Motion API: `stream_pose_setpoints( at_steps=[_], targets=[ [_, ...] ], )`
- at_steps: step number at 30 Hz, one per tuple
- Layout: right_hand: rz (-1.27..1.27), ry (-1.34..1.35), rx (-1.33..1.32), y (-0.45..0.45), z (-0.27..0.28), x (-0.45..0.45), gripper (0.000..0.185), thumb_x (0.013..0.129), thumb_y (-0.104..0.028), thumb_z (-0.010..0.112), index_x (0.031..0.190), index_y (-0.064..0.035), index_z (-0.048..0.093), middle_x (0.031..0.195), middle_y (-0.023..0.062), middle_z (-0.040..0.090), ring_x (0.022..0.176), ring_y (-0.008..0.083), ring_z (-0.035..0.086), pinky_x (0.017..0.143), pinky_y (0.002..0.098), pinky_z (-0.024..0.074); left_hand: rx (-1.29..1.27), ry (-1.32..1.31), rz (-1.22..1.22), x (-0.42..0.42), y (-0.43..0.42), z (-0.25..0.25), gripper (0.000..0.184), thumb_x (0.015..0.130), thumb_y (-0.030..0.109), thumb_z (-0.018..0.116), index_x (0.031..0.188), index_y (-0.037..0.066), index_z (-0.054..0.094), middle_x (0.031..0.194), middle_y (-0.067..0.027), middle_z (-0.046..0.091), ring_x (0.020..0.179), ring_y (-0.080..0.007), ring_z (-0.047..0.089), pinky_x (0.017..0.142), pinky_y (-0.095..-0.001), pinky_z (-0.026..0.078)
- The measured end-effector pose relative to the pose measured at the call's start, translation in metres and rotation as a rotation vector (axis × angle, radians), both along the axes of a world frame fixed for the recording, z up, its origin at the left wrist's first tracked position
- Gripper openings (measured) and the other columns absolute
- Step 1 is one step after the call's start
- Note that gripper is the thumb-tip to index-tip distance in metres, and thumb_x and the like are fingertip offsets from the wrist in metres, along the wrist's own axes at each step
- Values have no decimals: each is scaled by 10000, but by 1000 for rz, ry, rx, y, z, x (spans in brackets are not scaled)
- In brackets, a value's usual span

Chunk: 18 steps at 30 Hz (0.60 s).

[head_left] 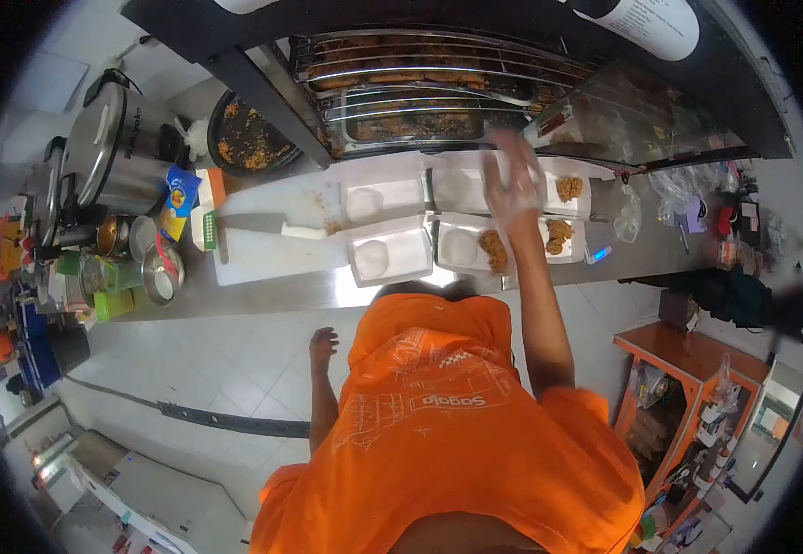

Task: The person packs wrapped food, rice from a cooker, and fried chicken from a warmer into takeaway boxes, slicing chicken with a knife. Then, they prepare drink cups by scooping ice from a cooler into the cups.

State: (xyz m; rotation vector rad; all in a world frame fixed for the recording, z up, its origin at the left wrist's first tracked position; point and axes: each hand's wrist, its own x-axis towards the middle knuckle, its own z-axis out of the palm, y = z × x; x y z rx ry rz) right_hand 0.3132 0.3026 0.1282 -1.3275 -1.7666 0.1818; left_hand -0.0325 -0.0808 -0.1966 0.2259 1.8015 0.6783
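Steel counter [193, 294] bears boxed chicken [492, 251]: prob. light, crumbly; pinch sides gently. R hand [515, 180] above counter, fingers apart; L hand [325, 343] off counter's front, loosely apart.

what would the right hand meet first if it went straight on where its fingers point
Probably the lower metal tray in the dark-framed cabinet, just beyond the right hand; the hand is blurred and depth is unclear.

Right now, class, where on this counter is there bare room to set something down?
The cutting board is mostly bare behind and in front of the knife. Bare counter also shows between the blue gadget and pen. Crowded: the boxes, packed together under the right hand, and around the pot and bowl.
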Motion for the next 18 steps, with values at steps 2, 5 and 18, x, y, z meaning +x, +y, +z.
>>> stream_pose_setpoints(
  at_steps=[2, 5, 18],
  targets=[
    [-133, -285, -159, 67, 5, -25, 335, 928, -340, 552, 1087, -87, 702, 1054, 209, 680, 1096, 380, 607, 953, 469, 473, -53, 0, -69, 2, -4, -11, 270, 976, 267, 505, 1156, 105, 624, 1011, -65, 703, 815, -178, 667, 642, -363, 522],
    [-197, -535, -631, 149, 5, -42, 386, 882, -388, 648, 1077, -58, 699, 1169, 193, 674, 1101, 383, 620, 963, 437, 489, -36, -4, -100, 12, -13, -9, 282, 982, 268, 506, 1178, 106, 626, 1036, -73, 701, 829, -183, 670, 653, -349, 525],
    [-315, -26, -322, 142, -4, -56, 508, 727, -386, 815, 1056, -23, 681, 1119, 208, 690, 1025, 323, 659, 942, 407, 500, -92, -81, 214, 38, -124, -101, 270, 926, 245, 597, 1146, 96, 641, 1028, -57, 674, 844, -208, 676, 633, -368, 566]
  ],
)
